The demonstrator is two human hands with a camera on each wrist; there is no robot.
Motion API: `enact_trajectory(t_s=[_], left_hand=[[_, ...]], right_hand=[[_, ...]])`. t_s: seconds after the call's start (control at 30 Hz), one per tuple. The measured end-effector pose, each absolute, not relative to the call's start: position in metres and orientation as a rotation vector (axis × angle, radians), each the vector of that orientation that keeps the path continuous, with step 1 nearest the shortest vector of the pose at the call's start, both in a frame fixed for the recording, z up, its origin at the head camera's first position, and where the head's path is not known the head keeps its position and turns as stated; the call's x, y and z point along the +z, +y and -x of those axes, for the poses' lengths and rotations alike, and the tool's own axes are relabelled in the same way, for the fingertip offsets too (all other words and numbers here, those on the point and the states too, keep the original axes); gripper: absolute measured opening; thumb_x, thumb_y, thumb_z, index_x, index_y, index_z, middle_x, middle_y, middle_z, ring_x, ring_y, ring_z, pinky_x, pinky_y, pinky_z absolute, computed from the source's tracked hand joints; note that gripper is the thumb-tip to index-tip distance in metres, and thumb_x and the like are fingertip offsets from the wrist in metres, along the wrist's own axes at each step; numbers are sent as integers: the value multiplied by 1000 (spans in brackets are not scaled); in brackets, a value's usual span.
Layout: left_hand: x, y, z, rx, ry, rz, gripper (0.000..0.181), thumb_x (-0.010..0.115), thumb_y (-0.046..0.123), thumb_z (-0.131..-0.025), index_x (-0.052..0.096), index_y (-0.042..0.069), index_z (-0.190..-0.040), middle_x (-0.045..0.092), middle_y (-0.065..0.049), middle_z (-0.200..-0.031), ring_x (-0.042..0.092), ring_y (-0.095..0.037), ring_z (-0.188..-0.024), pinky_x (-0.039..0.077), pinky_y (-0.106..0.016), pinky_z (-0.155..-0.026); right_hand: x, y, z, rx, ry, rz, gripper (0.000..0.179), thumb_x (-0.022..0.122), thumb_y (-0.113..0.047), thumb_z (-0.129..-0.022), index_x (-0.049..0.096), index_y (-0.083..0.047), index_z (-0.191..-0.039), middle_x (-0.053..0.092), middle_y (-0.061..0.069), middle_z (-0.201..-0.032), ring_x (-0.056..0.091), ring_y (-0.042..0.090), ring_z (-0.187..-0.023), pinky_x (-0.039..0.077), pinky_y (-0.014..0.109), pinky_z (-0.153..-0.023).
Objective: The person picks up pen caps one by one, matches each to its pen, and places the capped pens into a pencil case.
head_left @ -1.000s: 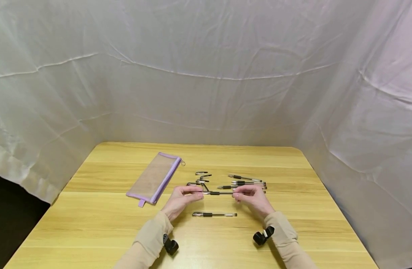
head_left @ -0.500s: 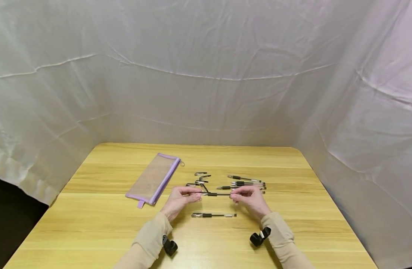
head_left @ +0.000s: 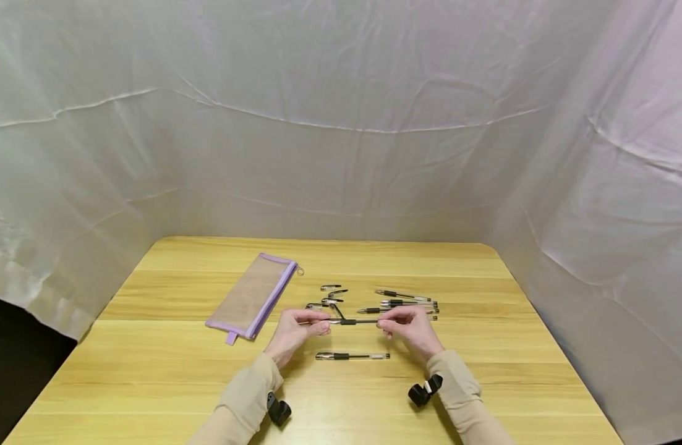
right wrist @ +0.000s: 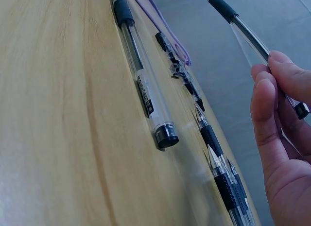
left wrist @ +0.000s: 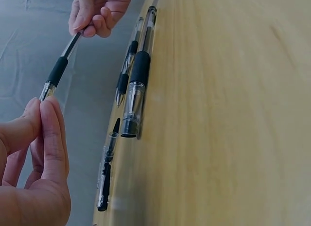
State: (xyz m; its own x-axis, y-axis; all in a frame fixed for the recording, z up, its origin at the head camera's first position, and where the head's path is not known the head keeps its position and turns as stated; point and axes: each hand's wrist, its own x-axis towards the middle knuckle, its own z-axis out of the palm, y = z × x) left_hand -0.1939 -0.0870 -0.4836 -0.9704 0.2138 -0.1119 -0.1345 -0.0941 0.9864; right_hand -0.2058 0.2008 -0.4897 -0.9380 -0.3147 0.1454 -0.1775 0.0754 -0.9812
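Right of the purple-edged mesh pouch (head_left: 253, 293), the left-hand grip (head_left: 296, 332) and right-hand grip (head_left: 412, 327) pinch opposite ends of a clear plastic, black-sleeved pen (head_left: 349, 322), long axis crosswise, tip end toward the pouch.

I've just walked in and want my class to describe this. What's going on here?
A person holds a pen above the table, left hand pinching one end, right hand near the other; whether it is capped is hidden. A capped pen lies nearer the person. Beyond the hands lie loose caps and, farther right, uncapped pens. A pouch lies flat to the left.
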Motion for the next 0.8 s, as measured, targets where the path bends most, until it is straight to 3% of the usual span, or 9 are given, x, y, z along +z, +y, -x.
enact_trajectory(t_s=[0.27, 0.33, 0.47, 0.7, 0.8], left_hand=[[-488, -90, 191, 2147, 2019, -40, 32, 75, -6, -82, 67, -14, -112, 76, -17, -102, 71, -8, -77, 60, -24, -78], [-488, -91, 191, 2153, 2023, -35, 31, 75, -6, -82, 67, -13, -112, 76, -17, -101, 71, -8, -76, 60, -24, -78], [-489, -91, 191, 2142, 2057, -26, 30, 76, -6, -81, 69, -12, -109, 76, -16, -102, 71, -9, -76, 59, -22, -77], [-487, -89, 193, 2133, 2053, -34, 29, 75, -5, -83, 69, -11, -111, 76, -19, -104, 72, -10, -78, 60, -24, -79], [-487, -90, 193, 2141, 2027, -28, 30, 73, -7, -83, 67, -13, -113, 75, -21, -104, 73, -10, -78, 60, -25, -80]], right_hand=[[-484, 194, 206, -1954, 2244, 476, 27, 78, -8, -84, 71, 11, -102, 71, 31, -90, 66, 14, -62, 58, 29, -63], [-484, 192, 207, -1963, 2232, 475, 27, 78, -8, -84, 71, 12, -102, 72, 30, -89, 66, 15, -62, 58, 30, -63], [-485, 192, 208, -1962, 2219, 466, 29, 78, -8, -84, 71, 12, -102, 75, 15, -85, 66, 15, -62, 58, 29, -63], [-488, 193, 210, -1948, 2261, 422, 31, 79, -12, -84, 71, 11, -103, 71, 31, -91, 67, 15, -64, 59, 31, -65], [-490, 193, 211, -1951, 2266, 439, 30, 78, -11, -86, 70, 12, -104, 70, 32, -90, 67, 16, -65, 59, 32, -65]])
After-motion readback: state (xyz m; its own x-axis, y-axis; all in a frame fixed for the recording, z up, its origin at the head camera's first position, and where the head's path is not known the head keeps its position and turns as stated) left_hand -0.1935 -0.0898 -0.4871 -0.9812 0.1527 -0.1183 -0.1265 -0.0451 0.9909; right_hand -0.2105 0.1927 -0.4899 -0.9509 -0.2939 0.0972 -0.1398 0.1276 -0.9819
